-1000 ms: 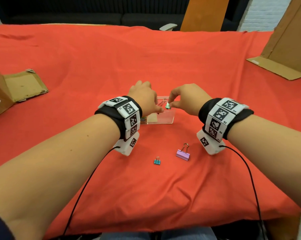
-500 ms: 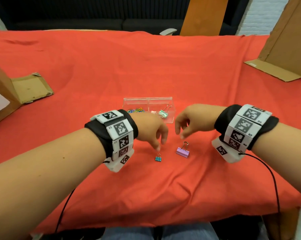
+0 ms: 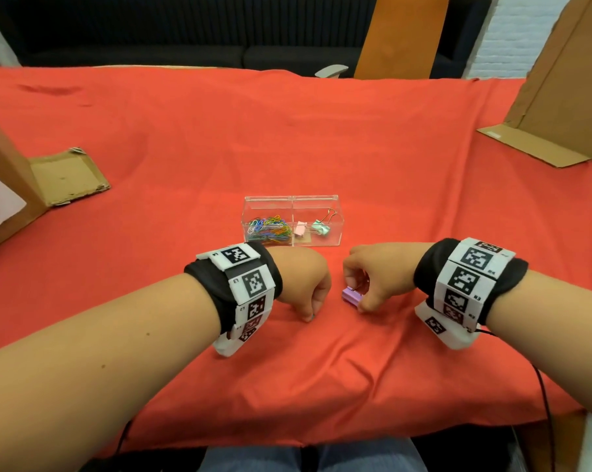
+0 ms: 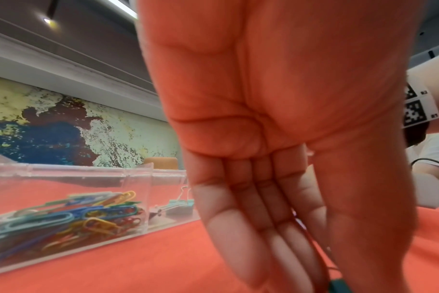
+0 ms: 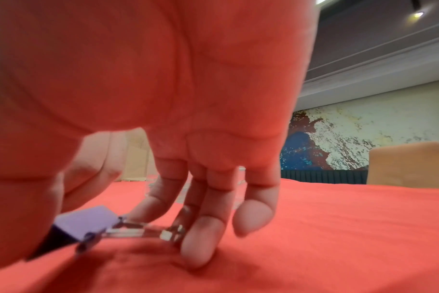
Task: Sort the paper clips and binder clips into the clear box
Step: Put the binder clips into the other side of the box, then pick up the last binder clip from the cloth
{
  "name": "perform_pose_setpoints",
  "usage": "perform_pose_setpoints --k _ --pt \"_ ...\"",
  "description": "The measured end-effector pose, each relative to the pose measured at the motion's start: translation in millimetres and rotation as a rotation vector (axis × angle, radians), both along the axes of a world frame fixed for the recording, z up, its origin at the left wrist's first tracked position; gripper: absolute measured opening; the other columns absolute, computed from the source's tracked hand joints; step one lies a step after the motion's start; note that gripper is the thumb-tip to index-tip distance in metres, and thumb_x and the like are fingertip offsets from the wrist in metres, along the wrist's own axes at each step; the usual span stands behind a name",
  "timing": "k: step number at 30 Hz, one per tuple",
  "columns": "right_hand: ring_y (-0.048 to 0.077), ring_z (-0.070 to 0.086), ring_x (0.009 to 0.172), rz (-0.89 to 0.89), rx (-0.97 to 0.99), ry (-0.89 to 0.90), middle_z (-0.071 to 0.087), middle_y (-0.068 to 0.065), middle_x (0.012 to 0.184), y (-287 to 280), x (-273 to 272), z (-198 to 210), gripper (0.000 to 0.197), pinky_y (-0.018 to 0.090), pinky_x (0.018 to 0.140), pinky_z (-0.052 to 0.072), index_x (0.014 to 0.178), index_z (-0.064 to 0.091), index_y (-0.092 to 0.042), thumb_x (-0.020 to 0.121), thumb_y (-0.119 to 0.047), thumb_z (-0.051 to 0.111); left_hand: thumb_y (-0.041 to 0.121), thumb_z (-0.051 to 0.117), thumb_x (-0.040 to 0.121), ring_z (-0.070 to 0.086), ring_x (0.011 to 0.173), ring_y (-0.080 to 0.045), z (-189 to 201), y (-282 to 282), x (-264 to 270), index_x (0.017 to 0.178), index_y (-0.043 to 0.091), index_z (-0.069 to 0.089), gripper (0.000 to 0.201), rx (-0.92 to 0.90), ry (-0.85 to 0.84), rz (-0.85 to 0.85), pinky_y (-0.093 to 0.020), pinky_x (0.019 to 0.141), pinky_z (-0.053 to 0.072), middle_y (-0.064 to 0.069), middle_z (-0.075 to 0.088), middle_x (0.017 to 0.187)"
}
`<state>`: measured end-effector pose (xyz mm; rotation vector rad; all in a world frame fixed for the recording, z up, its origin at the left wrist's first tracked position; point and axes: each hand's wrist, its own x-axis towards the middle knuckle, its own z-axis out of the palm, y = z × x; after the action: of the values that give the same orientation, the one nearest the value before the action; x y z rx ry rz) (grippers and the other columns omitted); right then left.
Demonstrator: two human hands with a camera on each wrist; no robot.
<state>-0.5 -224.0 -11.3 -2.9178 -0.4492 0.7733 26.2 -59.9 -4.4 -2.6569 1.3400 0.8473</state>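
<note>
The purple clip is pinched by the right hand for lifting boxward; a teal clip is reached by left fingers, grasp untellable.

- Teal binder clip: cut off by the frame edge beneath the left hand fingertips; grip undetermined.
- Purple binder clip: partly hidden behind the right hand thumb.

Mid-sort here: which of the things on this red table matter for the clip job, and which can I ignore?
Part of the job:
- clear box
- paper clips in its left compartment
- pink binder clip and green binder clip in its right compartment
- purple binder clip at the right hand
- small teal binder clip at the left hand

Just lying about:
- cardboard pieces
- red cloth
</note>
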Motion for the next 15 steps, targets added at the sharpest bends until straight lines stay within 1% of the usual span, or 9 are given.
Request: perform_pose_setpoints --k 2,3,5,7,8,10,12,13,15 --pt "0.017 0.054 0.082 -0.026 0.046 -0.029 0.057 -0.006 0.092 1 1 4 0.03 0.032 0.076 0.047 0.086 0.051 -0.025 0.07 -0.031 0.076 0.02 0.074 0.076 0.056 0.069 -0.008 2 2 2 0.089 0.016 0.074 0.014 -0.023 -0.016 0.016 -0.011 0.053 0.037 0.004 0.073 0.085" --pt "0.016 0.054 0.081 -0.035 0.077 -0.057 0.057 -0.006 0.09 1 3 6 0.029 0.03 0.074 0.045 0.086 0.051 -0.026 0.07 -0.03 0.075 0.02 0.074 0.076 0.057 0.071 -0.009 4 4 4 0.088 0.016 0.074 0.013 -0.038 -0.033 0.027 -0.013 0.054 0.037 0.005 0.072 0.082" --pt "0.015 0.053 0.079 -0.047 0.148 -0.141 0.055 -0.008 0.089 0 7 12 0.027 0.026 0.071 0.042 0.089 0.052 -0.026 0.071 -0.028 0.073 0.021 0.073 0.076 0.056 0.071 -0.009 10 6 10 0.086 0.017 0.074 0.011 -0.082 -0.081 0.063 -0.014 0.055 0.037 0.01 0.064 0.07" --pt "0.014 0.051 0.078 -0.073 0.226 -0.252 0.055 -0.007 0.092 0 15 19 0.027 0.025 0.072 0.042 0.093 0.057 -0.022 0.071 -0.026 0.072 0.021 0.072 0.077 0.056 0.071 -0.01 18 8 19 0.085 0.018 0.074 0.009 -0.158 -0.15 0.123 -0.019 0.056 0.037 0.01 0.062 0.069" --pt "0.014 0.05 0.078 -0.092 0.255 -0.316 0.055 -0.005 0.094 -1 19 22 0.028 0.027 0.074 0.044 0.096 0.06 -0.019 0.071 -0.027 0.072 0.021 0.071 0.077 0.056 0.072 -0.011 23 9 25 0.085 0.019 0.074 0.009 -0.216 -0.191 0.159 -0.023 0.056 0.038 0.007 0.064 0.073" --pt "0.013 0.049 0.08 -0.148 0.27 -0.448 0.053 -0.005 0.095 -1 30 27 0.032 0.035 0.084 0.047 0.099 0.062 -0.019 0.071 -0.032 0.069 0.021 0.07 0.077 0.059 0.076 -0.014 30 9 38 0.085 0.019 0.074 0.009 -0.345 -0.291 0.242 -0.022 0.064 0.039 0.002 0.07 0.082" --pt "0.015 0.051 0.087 -0.226 0.241 -0.54 0.05 -0.007 0.095 -1 41 29 0.033 0.041 0.092 0.045 0.101 0.062 -0.022 0.072 -0.038 0.067 0.021 0.068 0.079 0.063 0.084 -0.018 33 8 51 0.088 0.02 0.075 0.012 -0.448 -0.379 0.341 -0.024 0.07 0.044 0.0 0.074 0.09" --pt "0.017 0.054 0.093 -0.253 0.217 -0.563 0.051 -0.006 0.097 0 47 29 0.034 0.043 0.094 0.043 0.102 0.062 -0.023 0.073 -0.041 0.067 0.021 0.067 0.08 0.065 0.089 -0.02 33 6 57 0.089 0.02 0.076 0.013 -0.479 -0.408 0.385 -0.027 0.074 0.046 0.0 0.074 0.093" --pt "0.02 0.055 0.104 -0.271 0.16 -0.563 0.055 -0.003 0.105 4 57 26 0.037 0.042 0.096 0.039 0.105 0.063 -0.024 0.074 -0.044 0.065 0.022 0.066 0.082 0.065 0.094 -0.022 31 3 68 0.091 0.02 0.076 0.014 -0.481 -0.437 0.44 -0.031 0.078 0.049 -0.002 0.074 0.097"
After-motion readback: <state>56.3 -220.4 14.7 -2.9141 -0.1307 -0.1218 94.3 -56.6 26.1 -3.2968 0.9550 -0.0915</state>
